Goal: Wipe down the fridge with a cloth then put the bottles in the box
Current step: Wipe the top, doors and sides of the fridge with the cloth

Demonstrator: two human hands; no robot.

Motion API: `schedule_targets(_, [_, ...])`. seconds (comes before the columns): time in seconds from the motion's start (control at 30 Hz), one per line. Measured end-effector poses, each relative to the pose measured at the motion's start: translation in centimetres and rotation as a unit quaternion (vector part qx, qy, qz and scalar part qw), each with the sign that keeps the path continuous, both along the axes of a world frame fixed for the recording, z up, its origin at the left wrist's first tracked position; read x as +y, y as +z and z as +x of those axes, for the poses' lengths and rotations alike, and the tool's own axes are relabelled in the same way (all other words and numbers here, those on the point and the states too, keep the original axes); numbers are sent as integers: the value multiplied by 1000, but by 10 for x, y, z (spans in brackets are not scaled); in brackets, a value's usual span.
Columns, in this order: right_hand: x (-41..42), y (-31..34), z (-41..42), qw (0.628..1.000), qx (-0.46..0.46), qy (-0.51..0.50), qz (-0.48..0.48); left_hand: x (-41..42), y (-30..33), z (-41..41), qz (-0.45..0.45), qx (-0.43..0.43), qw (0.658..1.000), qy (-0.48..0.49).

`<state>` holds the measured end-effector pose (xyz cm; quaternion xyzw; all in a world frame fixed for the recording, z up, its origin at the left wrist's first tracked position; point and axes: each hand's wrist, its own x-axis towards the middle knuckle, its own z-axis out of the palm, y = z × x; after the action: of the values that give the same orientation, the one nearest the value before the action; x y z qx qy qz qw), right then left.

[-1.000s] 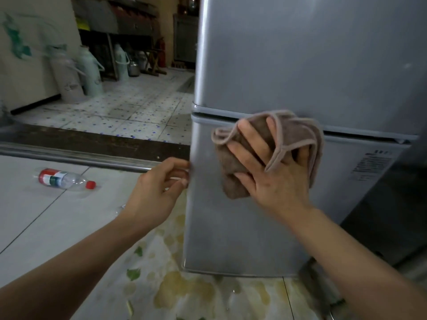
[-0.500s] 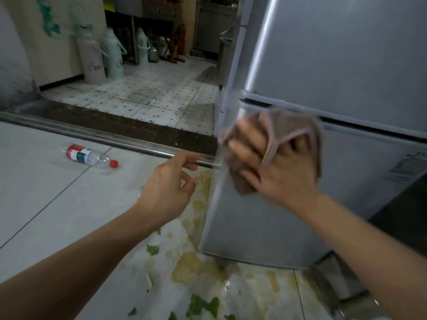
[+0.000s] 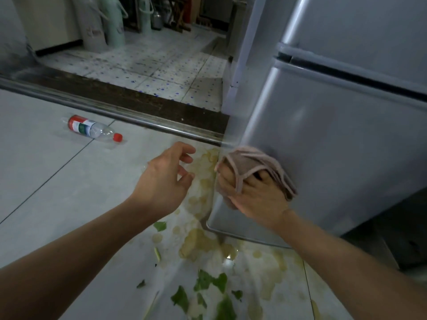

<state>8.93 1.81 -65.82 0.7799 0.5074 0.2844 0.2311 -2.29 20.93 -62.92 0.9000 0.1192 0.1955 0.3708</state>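
The grey two-door fridge (image 3: 346, 139) fills the right side. My right hand (image 3: 256, 197) presses a folded brown cloth (image 3: 249, 165) flat against the lower door, near its left edge and close to its bottom corner. Just left of the fridge my left hand (image 3: 166, 179) hovers above the floor, empty, with its fingers loosely spread. A clear plastic bottle (image 3: 92, 128) with a red cap and a red-and-green label lies on its side on the pale floor tiles at the left. No box is in view.
A metal door rail (image 3: 111, 109) and dark threshold cross the floor behind the bottle. Beyond it, several tall thermos flasks (image 3: 104, 24) stand by the wall on speckled tiles. Yellowish spill stains (image 3: 203, 243) and green leaf scraps (image 3: 208, 282) lie on the floor below the fridge.
My right hand has slid the cloth down the lower door from just under the door seam to near its bottom left corner. My left hand has come off the door edge and lowered.
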Motion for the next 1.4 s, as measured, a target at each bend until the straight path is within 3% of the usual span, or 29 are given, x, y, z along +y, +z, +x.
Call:
schedule_targets(0.07, [-7, -22, -6, 995, 62, -14, -74, -2, -2, -4, 7, 7, 1000, -4])
schedule_targets(0.13, [-16, -27, -9, 986, 147, -5, -75, -5, -3, -5, 12, 11, 1000, -14])
schedule_targets(0.2, [-23, -12, -6, 994, 82, 44, -52, -10, -1, -5, 13, 10, 999, -28])
schedule_targets(0.33, [-53, 44, 24, 987, -47, 94, 120, -28, 1, 7, 23, -1, 999, -48])
schedule_targets(0.43, [-71, 55, 31, 976, -29, 58, 209, -47, 1, 21, 18, -17, 999, -41])
schedule_targets(0.57, [-84, 18, 20, 980, -84, 68, 168, -64, 3, 31, 9, -22, 999, -26])
schedule_targets(0.77, [-87, 31, 1, 971, 110, 100, 188, -67, 5, 11, 17, 2, 999, 39])
schedule_targets(0.9, [-78, 54, -38, 910, 188, 74, 361, -78, 14, -8, -64, 25, 995, -74])
schedule_targets(1.0, [-76, 67, -67, 855, 263, 50, 445, -94, 29, -21, -168, 52, 969, -173])
schedule_targets(1.13, [-73, 73, -96, 810, 354, 33, 466, -113, 46, -29, -318, 0, 924, -213])
schedule_targets(1.3, [-80, 65, -114, 757, 473, 11, 451, -118, 53, -35, -347, 14, 915, -204])
schedule_targets(1.33, [-84, 62, -116, 735, 509, 6, 448, -119, 54, -35, -350, 21, 915, -200])
schedule_targets(1.4, [-90, 57, -120, 655, 588, -38, 473, -119, 53, -36, -368, 31, 914, -170])
